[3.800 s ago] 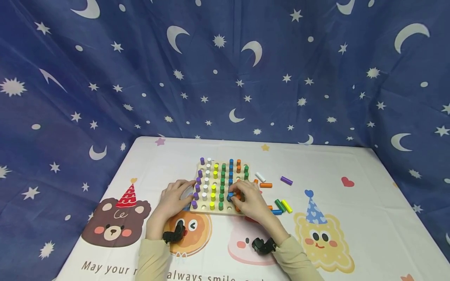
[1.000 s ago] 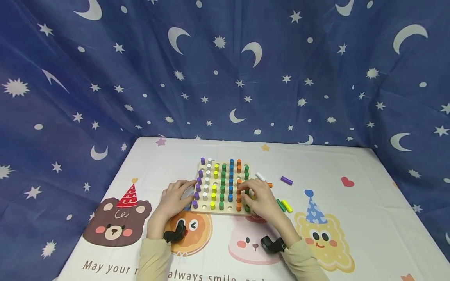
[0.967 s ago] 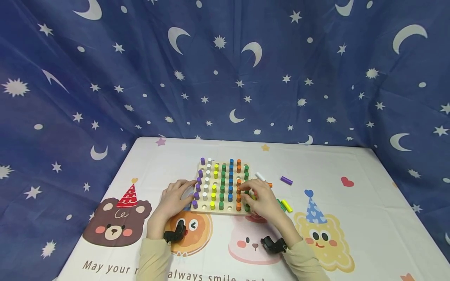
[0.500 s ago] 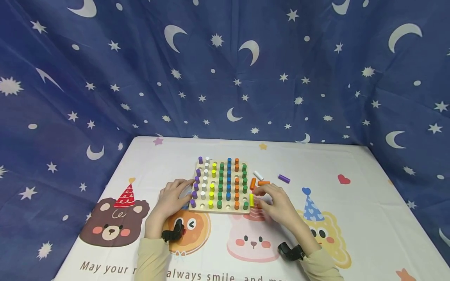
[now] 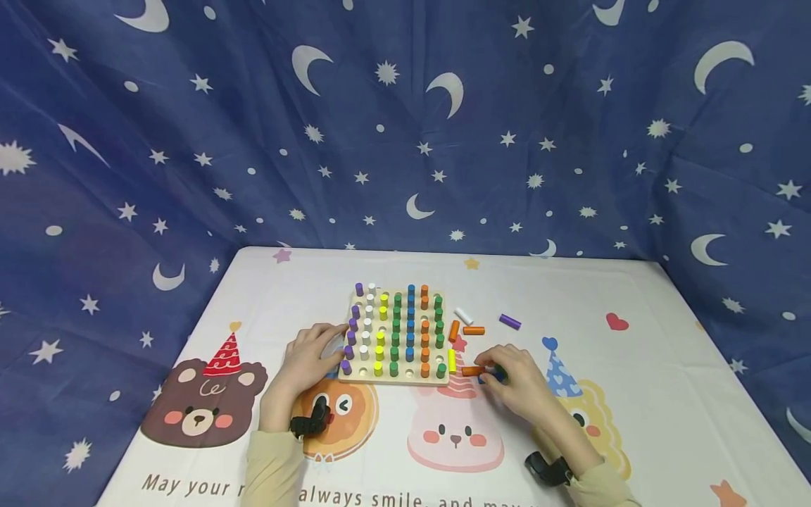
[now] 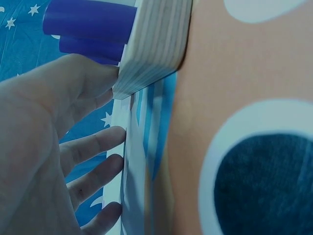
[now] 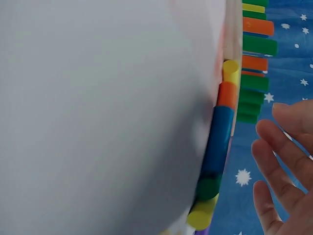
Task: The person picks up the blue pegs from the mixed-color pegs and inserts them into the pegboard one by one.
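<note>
A wooden pegboard (image 5: pixel 393 381) carries upright rows of purple, white, yellow, green, blue and orange pegs. My left hand (image 5: pixel 309 359) rests at its left edge, its thumb touching the board's side by the purple pegs (image 6: pixel 90 22) in the left wrist view. Right of the board, my right hand (image 5: pixel 519 384) hovers over loose pegs, fingers apart and holding nothing. Beneath or beside it lie an orange peg (image 5: pixel 472 371), a blue peg (image 7: pixel 217 139), a green peg (image 7: pixel 209 185) and a yellow peg (image 7: pixel 200 218). In the head view the hand hides part of these.
Another yellow peg (image 5: pixel 452 360) lies along the board's right edge. Farther back are two orange pegs, one of them (image 5: pixel 474 330) lying crosswise, a white peg (image 5: pixel 464 316) and a purple peg (image 5: pixel 510 322). A printed white cloth (image 5: pixel 570 296) covers the table; a starry curtain hangs behind.
A blue peg, pinched by my right hand in the oldest frame, now stands in the blue row. That hand has moved right, off the board, to the loose pegs. My left hand stays put.
</note>
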Motion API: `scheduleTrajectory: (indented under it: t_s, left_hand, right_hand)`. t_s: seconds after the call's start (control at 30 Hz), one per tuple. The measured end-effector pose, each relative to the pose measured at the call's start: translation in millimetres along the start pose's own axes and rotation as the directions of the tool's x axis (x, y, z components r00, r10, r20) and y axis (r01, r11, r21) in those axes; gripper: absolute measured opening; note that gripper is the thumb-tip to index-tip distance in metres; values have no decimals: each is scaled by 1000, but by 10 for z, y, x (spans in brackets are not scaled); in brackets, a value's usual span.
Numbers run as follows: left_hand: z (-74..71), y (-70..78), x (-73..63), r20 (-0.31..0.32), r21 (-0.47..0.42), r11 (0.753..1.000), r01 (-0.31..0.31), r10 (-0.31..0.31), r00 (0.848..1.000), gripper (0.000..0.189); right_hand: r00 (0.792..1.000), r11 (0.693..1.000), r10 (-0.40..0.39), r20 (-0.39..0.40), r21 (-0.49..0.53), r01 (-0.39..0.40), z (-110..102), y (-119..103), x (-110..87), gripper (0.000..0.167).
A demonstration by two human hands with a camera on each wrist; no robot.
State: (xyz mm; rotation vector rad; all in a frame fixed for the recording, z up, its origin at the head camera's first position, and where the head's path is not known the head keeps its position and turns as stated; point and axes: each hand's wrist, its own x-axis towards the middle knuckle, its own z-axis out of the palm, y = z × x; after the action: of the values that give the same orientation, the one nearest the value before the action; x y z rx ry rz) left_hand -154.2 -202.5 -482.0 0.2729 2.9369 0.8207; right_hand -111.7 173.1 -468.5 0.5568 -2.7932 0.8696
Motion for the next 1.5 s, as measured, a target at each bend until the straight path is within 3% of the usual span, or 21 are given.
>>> scheduleTrajectory:
  t_s: [0.33,0.73,1.23,1.5]
  left_hand:
    - [0,3,-7,3,-4,1000,1,-1,1000,50]
    - [-5,2,-10,5,-14,1000,2,-2,1000,50]
    - [-1,-2,-11,6,-12,1000,7,-7,1000,50]
    - [-7,8,-9,4,-6,1000,1,-1,1000,50]
  right_hand:
    - [1000,996,8,18,-92,-6,15,79,-75,26]
    - [993,975,-64,99,-206,84,13,113,-59,24]
    - [985,960,-99,143,-247,133,25,109,-39,24]
    - [982,957,-136,127,-240,164,37,114,-25,23]
